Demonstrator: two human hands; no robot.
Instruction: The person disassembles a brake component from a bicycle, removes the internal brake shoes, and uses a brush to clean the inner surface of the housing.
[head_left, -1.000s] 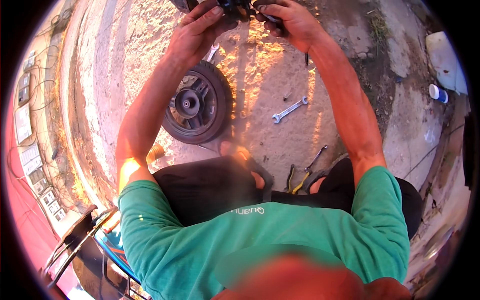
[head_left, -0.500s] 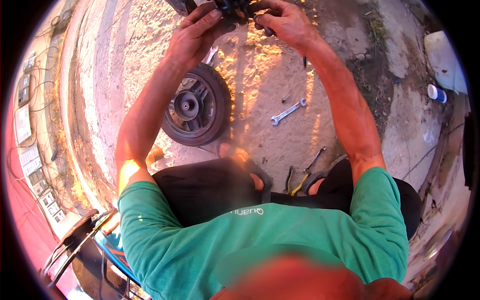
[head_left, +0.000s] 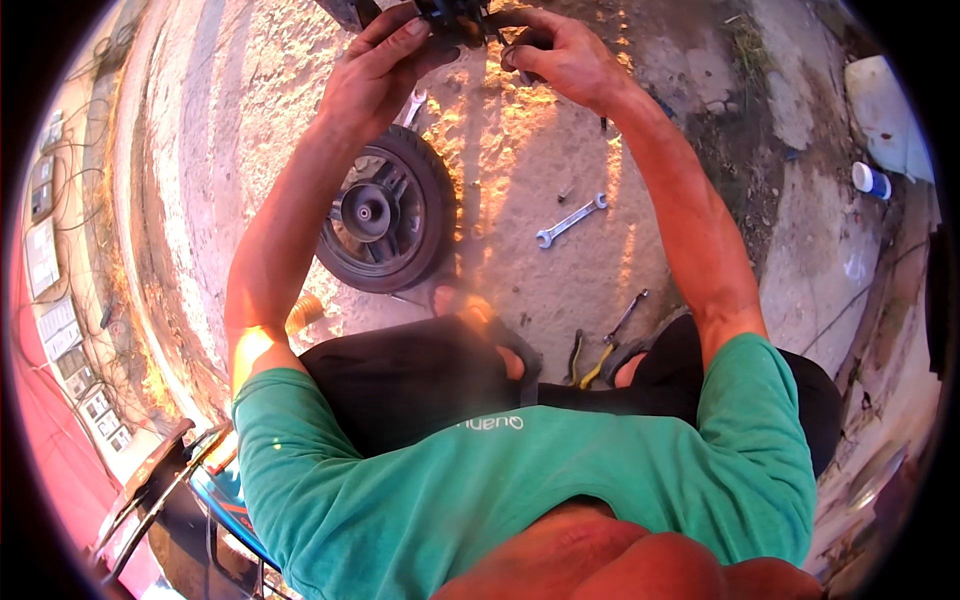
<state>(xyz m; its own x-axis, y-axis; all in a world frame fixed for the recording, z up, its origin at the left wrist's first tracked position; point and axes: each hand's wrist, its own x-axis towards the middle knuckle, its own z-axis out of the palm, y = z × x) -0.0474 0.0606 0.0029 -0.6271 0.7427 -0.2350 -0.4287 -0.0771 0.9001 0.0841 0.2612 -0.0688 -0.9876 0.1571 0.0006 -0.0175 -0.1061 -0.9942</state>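
Broadly, the scene is filled by rough ground [head_left: 500,165], streaked with sunlight. On it a spoked wheel [head_left: 366,212] is laid flat, partly covered from view by the left forearm. Far to the right, a pale container [head_left: 888,118] is cut into by shadow. At the top edge, the left hand [head_left: 375,68] and right hand [head_left: 575,65] are held on either side of a dark part [head_left: 455,18], which is cropped by the frame. The left fingers are bent against its near side; the right fingers are curled beside it, thumb drawn in. Whether anything is pinched by either cannot be told. Below the right hand, a double-ended wrench [head_left: 571,221] is set slantwise. Yellow-handled pliers [head_left: 597,367] are placed near the feet. Beside the container a white-and-blue tub [head_left: 871,181] is seen, and above the wrench, a small bolt [head_left: 565,193].
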